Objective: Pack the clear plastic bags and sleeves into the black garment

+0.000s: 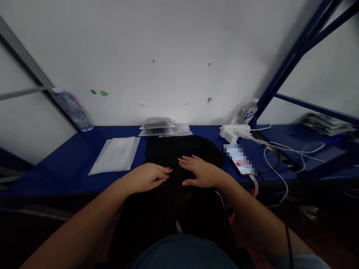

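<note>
Since everything centers on the black bundle (174,148), start there: it's on the blue table (68,158) at the near edge, right in front of the person, long axis running L to R. Both hands are at it, so neither has to reach. The right hand (199,172) is further in over the middle, so call that one nearer; the left hand (153,177) is at the front-left part, w/ most of the bundle ahead and to its right.

Pose-wise, forearms angle in from both lower corners, palms down, fingertips facing each other w/ a gap btwn. Right fingers are a bit spread, thumb well apart; left fingers sit loosely together, slightly bent. Neither is clamped on anything. Tbh it's so dark I can't tell if they're pressing or just hovering.

Further out: papers (114,154) to the left, clear packets (159,126) behind by the wall, phone (239,160) to the right, power strip (241,129) behind it, plus a bottle (73,111) far left.
</note>
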`<state>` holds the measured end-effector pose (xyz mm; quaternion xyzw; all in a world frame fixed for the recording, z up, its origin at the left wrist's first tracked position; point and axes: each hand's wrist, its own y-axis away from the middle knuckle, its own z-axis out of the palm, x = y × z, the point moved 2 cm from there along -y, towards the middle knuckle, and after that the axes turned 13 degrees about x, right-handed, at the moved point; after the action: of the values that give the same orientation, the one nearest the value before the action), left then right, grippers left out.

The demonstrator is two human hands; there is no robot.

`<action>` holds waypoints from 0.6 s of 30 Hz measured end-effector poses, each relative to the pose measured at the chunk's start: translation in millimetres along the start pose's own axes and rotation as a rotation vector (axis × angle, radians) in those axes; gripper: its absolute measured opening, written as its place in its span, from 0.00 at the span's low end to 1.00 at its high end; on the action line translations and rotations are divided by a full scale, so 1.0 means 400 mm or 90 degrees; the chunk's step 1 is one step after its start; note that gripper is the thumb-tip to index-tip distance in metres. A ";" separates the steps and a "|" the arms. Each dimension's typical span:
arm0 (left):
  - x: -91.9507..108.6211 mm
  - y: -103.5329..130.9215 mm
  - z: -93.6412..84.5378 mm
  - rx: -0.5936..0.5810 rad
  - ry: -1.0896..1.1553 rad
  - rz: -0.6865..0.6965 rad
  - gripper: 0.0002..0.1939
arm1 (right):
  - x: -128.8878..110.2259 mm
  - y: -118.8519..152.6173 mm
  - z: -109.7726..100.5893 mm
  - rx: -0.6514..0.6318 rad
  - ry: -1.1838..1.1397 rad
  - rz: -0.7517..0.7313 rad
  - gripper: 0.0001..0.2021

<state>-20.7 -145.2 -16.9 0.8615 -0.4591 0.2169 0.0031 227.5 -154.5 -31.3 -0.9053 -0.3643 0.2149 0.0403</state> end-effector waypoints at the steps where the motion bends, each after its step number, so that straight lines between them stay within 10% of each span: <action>1: -0.002 -0.002 0.002 0.007 0.005 -0.009 0.14 | -0.002 0.000 0.000 0.000 0.003 -0.001 0.41; 7: -0.026 -0.028 0.004 0.101 0.104 -0.175 0.11 | -0.034 0.008 0.007 0.031 0.017 -0.048 0.50; 11: -0.040 -0.038 -0.009 0.127 0.145 -0.282 0.13 | -0.041 0.010 0.002 0.076 0.017 -0.040 0.29; 18: 0.018 0.003 -0.049 0.019 0.104 -0.168 0.27 | -0.010 -0.011 -0.007 0.277 -0.181 0.168 0.14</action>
<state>-25.5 -147.6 3.3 0.8938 -0.3368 0.2906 0.0561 223.2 -153.7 -26.1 -0.8759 -0.1908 0.4157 0.1536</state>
